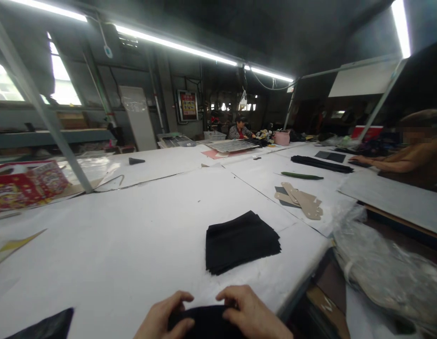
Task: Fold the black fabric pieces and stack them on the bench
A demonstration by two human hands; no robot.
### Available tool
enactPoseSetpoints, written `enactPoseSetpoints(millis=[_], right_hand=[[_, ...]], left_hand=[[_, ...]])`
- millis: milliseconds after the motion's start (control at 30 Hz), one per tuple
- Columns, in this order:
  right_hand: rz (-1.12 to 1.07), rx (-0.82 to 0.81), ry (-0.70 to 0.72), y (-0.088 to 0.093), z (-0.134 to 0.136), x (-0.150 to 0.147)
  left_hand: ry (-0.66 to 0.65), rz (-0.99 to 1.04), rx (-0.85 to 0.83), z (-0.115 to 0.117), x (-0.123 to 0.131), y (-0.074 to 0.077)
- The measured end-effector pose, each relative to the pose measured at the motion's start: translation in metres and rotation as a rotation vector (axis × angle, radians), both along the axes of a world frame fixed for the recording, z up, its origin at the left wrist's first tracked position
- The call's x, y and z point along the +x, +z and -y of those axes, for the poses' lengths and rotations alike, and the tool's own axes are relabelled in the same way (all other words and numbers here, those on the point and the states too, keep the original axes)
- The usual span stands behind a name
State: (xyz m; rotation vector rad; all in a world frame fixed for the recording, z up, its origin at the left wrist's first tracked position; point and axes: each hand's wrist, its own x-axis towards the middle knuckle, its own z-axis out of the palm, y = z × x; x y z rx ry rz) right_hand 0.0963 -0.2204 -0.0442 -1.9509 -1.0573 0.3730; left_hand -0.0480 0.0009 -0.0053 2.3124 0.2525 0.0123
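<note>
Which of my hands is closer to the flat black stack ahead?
Right. Your right hand is just this side of the black stack; your left hand sits farther off, to its near left.

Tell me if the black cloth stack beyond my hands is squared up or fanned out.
Slightly fanned out: the black cloth stack shows several staggered corners along its right edge.
</note>
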Motion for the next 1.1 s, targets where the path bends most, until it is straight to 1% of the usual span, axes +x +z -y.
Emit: enactPoseSetpoints(millis=[67,133,200,267,300,367,433,500,567,667,700,767,833,900,967,1033,1100], right_hand=[[0.042,-0.023,0.025,0.025,0.018,0.038],[0.133,-0.065,0.047,0.049,0.028,0.081],[0.296,-0.139,0.013,0.068,0.027,0.125],[0.472,-0.251,-0.070,0.078,0.017,0.160],[0.533,-0.298,-0.117,0.079,0.010,0.174],[0.600,-0.352,-0.195,0.074,-0.009,0.193],[0.653,-0.380,-0.248,0.060,-0.028,0.204],[0.690,-0.384,-0.269,0.041,-0.044,0.209],[0.705,-0.369,-0.291,0.022,-0.056,0.211],[0.703,-0.345,-0.311,-0.001,-0.063,0.211],[0.699,-0.335,-0.313,-0.006,-0.063,0.212],[0.688,-0.314,-0.316,-0.013,-0.063,0.213],[0.671,-0.303,-0.309,-0.015,-0.062,0.215],[0.641,-0.302,-0.292,-0.015,-0.061,0.217],[0.586,-0.280,-0.280,-0.014,-0.061,0.217],[0.531,-0.246,-0.275,-0.014,-0.061,0.216],[0.502,-0.226,-0.268,-0.012,-0.059,0.215]], left_hand=[[0.013,0.022,-0.090,0.014,0.038,0.008],[0.054,0.058,-0.143,0.026,0.080,0.015],[0.098,0.102,-0.107,0.032,0.121,0.017],[0.127,0.150,0.030,0.033,0.159,0.015],[0.133,0.175,0.123,0.032,0.175,0.012],[0.141,0.214,0.306,0.026,0.202,0.003],[0.141,0.228,0.442,0.016,0.223,-0.008],[0.133,0.218,0.508,0.004,0.238,-0.021],[0.124,0.189,0.477,-0.009,0.248,-0.035],[0.062,0.175,0.319,-0.024,0.253,-0.058],[0.028,0.186,0.290,-0.027,0.254,-0.066],[-0.026,0.218,0.288,-0.032,0.256,-0.079],[-0.019,0.241,0.301,-0.036,0.260,-0.089],[0.014,0.256,0.267,-0.041,0.262,-0.095],[0.052,0.272,0.210,-0.049,0.258,-0.096],[0.082,0.314,0.191,-0.059,0.245,-0.094],[0.163,0.392,0.247,-0.065,0.226,-0.089]])
